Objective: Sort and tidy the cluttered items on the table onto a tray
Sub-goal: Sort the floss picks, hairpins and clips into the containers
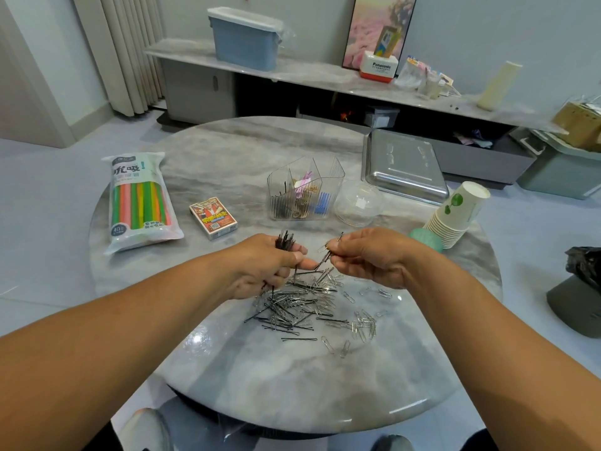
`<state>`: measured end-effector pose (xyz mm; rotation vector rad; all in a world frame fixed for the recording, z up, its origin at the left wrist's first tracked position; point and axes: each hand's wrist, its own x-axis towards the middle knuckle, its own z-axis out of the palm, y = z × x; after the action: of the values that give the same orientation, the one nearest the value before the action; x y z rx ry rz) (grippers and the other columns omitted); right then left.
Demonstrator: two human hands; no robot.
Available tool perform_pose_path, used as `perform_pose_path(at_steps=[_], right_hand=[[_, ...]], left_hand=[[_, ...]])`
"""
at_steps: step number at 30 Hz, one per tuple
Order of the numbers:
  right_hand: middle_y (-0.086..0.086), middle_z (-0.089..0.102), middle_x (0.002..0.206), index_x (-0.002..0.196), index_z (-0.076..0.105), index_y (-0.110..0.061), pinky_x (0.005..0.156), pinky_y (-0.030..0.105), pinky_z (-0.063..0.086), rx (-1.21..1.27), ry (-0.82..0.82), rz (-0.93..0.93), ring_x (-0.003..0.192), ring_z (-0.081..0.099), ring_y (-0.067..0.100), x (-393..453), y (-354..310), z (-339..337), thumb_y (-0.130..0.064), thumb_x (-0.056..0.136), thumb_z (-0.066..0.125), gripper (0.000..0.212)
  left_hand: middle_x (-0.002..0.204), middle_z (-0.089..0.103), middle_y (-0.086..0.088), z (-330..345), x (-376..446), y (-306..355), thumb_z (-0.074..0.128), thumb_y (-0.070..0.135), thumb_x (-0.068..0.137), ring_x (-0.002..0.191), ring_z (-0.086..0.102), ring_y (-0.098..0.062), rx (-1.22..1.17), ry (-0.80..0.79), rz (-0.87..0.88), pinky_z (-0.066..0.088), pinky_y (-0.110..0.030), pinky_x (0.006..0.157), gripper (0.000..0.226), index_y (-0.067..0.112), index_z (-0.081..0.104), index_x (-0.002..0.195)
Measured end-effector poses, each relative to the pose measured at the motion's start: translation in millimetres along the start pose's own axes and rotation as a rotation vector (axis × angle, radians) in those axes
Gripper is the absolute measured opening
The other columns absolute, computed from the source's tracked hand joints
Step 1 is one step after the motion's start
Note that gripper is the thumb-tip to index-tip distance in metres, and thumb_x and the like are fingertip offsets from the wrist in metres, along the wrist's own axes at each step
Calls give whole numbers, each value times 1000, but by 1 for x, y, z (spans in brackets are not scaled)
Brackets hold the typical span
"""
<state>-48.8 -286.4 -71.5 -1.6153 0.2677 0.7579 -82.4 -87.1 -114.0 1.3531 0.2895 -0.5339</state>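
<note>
Fingers of the left hand [273, 265] curled round a bundle of black hairpins [285, 242], tips sticking up past the knuckles; more pins trail out below the palm. Right hand [367, 255] pinches a single hairpin [330, 255] between thumb and forefinger, with what looks like a silver paper clip caught on it, hard to tell for sure. That pin's long axis runs tilted, lower end toward the left thumb, upper end up and away; its lower tip nearly touches the left hand's fingers, so the handover is a short move leftward, the right hand feeding, the left receiving. Just below both hands, nearer the body, lies the mixed heap of hairpins and paper clips [302, 307] on the round marble table [292, 385]; loose clips scatter to the right. Sorting judged well short of done: the heap is large. Beyond the hands: clear divided organiser [305, 190] with pins and clips inside, card box [213, 218] to its left, bag of coloured straws [140, 200] farther left. Right of the organiser, a clear dome lid [357, 203], stacked paper cups [455, 213], and the metal tray [403, 167] at the far edge, well apart from the hands.
</note>
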Motion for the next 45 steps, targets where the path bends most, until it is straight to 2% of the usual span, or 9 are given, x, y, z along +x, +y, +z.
perform_pose_path(at_steps=[5, 9, 15, 22, 27, 31, 35, 39, 45], right_hand=[[12, 65, 69, 101, 66, 7, 52, 21, 59, -41, 68, -20, 54, 66, 13, 1, 2, 1, 0, 94, 67, 10], [14, 65, 73, 103, 66, 10, 53, 20, 58, -86, 125, -85, 54, 66, 13, 2, 1, 1, 2, 92, 70, 14], [9, 70, 71, 90, 70, -1, 60, 21, 60, 12, -43, -41, 60, 68, 12, -4, -9, -1, -5, 92, 70, 4], [11, 74, 76, 99, 70, -1, 57, 20, 58, 12, -124, -82, 63, 71, 14, -6, -12, 16, 3, 83, 75, 17], [11, 75, 76, 101, 69, -2, 53, 19, 55, -154, 6, -222, 60, 69, 14, 0, -8, 33, -1, 82, 80, 22], [22, 73, 104, 106, 69, -1, 59, 21, 59, -4, 69, -316, 73, 74, 19, 6, -9, 30, -4, 95, 68, 12], [5, 75, 93, 104, 72, -7, 56, 19, 52, -521, 66, -247, 74, 67, 13, 1, -9, 15, -17, 88, 78, 20], [20, 76, 97, 104, 68, 2, 61, 24, 60, -252, -250, -12, 75, 74, 22, -3, 1, 35, -17, 83, 80, 31], [20, 74, 81, 93, 70, 4, 58, 25, 61, -131, -166, -161, 64, 73, 21, 0, 0, 48, -7, 89, 75, 12]], left_hand=[[65, 61, -5, -5, 2, 6, 44, 2, 102, 42, 36, -4, -218, -16, -163, 24, -14, 33, 19, 4, 55, 118], [66, 56, -4, -7, -1, 11, 49, 7, 99, 46, 37, -6, -284, -50, -203, 24, -14, 35, 10, 8, 54, 108], [64, 55, -1, -5, -3, 7, 43, 12, 106, 52, 41, -7, -249, -64, -200, 30, -15, 37, 19, 7, 61, 112], [62, 52, -6, 3, -7, 10, 39, 21, 109, 56, 63, -18, -367, -96, -261, 57, -24, 52, 25, 5, 56, 99], [68, 54, -6, 7, -7, 14, 35, 55, 104, 51, 50, -10, -328, -202, -276, 42, -16, 40, 53, 7, 54, 92], [63, 46, 1, 3, -3, 17, 40, 59, 100, 44, 38, -6, -319, -115, -208, 26, -14, 34, 49, 12, 51, 92], [58, 42, 4, -2, -2, 25, 48, 56, 99, 40, 34, -5, -500, -25, -138, 21, -14, 34, 44, 14, 49, 86], [57, 39, 5, -6, 0, 35, 52, 51, 99, 41, 35, -4, -710, 65, -57, 21, -12, 35, 40, 16, 48, 80], [67, 49, -1, -2, 1, 38, 46, 56, 100, 58, 48, -9, -852, 131, 20, 40, -17, 44, 47, 12, 52, 83]])
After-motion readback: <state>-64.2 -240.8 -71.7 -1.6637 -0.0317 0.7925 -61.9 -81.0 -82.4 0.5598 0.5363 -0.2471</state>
